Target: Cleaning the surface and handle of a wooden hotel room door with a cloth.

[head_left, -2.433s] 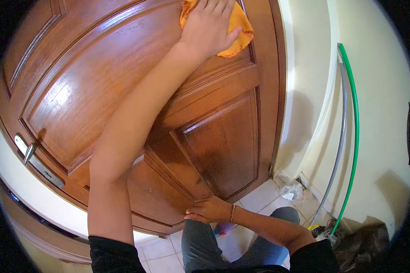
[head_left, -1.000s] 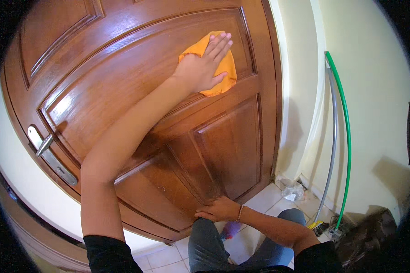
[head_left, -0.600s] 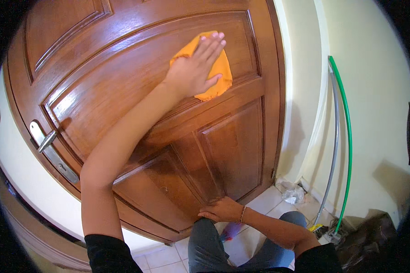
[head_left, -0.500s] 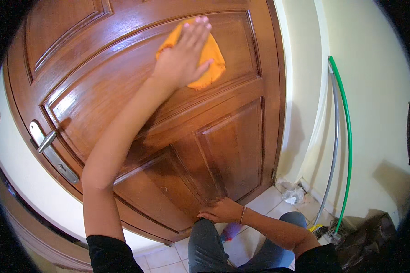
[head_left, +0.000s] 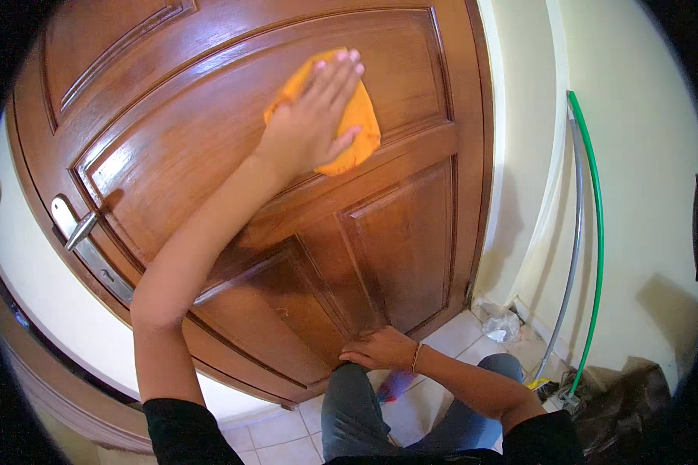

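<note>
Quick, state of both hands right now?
Left hand: open, flat over the orange cloth on the door.
Right hand: by the left knee, palm hidden; open or closed can't be told.

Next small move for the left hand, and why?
I'd probably slide the cloth a little left along the panel, toward the handle. The left hand lies flat over the cloth, thumb out to the side, so a slide should need no regrip, and the same panel runs on that way.
</note>
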The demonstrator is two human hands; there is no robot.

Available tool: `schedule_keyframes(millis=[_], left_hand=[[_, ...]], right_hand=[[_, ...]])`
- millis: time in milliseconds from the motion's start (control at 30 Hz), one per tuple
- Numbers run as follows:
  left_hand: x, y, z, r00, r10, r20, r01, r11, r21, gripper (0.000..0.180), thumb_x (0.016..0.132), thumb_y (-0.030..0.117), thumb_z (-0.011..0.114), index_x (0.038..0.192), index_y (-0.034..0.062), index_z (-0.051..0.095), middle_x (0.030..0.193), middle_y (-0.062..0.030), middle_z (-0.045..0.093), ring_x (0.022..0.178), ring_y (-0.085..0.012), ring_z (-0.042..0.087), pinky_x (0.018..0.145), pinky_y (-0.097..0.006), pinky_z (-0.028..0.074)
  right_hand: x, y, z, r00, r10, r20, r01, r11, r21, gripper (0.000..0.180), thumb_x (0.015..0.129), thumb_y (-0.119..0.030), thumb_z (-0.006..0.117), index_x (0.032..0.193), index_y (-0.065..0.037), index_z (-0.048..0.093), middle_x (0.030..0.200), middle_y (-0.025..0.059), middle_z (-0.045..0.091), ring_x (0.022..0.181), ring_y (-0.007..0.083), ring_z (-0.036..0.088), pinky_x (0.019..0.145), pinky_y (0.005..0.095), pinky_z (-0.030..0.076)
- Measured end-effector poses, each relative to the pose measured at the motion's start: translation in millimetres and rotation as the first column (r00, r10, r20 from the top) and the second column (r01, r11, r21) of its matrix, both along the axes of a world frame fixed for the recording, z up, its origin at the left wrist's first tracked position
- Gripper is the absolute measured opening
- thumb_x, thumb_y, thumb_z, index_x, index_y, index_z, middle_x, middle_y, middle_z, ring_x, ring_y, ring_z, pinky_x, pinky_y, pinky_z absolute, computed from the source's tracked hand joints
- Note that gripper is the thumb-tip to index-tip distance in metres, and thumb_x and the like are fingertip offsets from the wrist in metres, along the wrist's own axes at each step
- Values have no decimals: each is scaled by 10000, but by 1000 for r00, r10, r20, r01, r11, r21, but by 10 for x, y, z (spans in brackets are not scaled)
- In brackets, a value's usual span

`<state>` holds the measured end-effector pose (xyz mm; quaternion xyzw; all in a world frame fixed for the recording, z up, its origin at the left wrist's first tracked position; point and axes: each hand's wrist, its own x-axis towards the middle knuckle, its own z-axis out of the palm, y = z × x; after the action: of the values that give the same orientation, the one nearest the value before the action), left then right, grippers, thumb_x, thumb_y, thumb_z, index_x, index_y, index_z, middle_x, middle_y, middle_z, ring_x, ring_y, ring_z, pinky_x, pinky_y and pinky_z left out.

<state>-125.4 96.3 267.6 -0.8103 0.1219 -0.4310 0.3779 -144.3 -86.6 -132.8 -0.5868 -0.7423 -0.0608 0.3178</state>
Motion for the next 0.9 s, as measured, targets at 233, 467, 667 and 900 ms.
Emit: schedule_keyframes(millis=[233,467,667,900], left_hand=[[-353,112,34,959,146,245,-122,986,-111,874,1071,485,569,1711,-34,277,1806,-214,241,1695,-340,184,1370,-495,181],[-480,259,-33,988,38,152,-25,996,-90,900,1072,536,568,1712,-28,280,1798,-222,261,1688,-352,208,1369,-503,170],[-449,169,-79,1000,11,0,-11,999,-53,894,1070,534,569,1702,-39,301,1781,-248,291,1684,-365,216,1365,-500,171],[-452,266,-9,932,100,348,-63,991,-115,915,1052,555,587,1697,-35,318,1779,-244,297,1678,-352,242,1364,-491,188]], right_hand=[[-34,32,12,999,45,-20,-43,992,115,404,1110,-472,583,1076,-130,795,976,121,805,856,367,781,725,505,635],[-69,12,59,998,57,28,-59,996,60,372,1097,-447,620,1093,-123,802,964,111,801,870,353,775,751,462,639],[-95,11,58,999,49,4,-49,998,-44,367,1079,-433,661,1103,-103,820,951,137,799,887,346,772,785,446,633],[-128,128,-44,998,55,-28,-51,989,140,433,1097,-495,606,1012,-134,827,848,131,791,772,356,780,648,482,632]])
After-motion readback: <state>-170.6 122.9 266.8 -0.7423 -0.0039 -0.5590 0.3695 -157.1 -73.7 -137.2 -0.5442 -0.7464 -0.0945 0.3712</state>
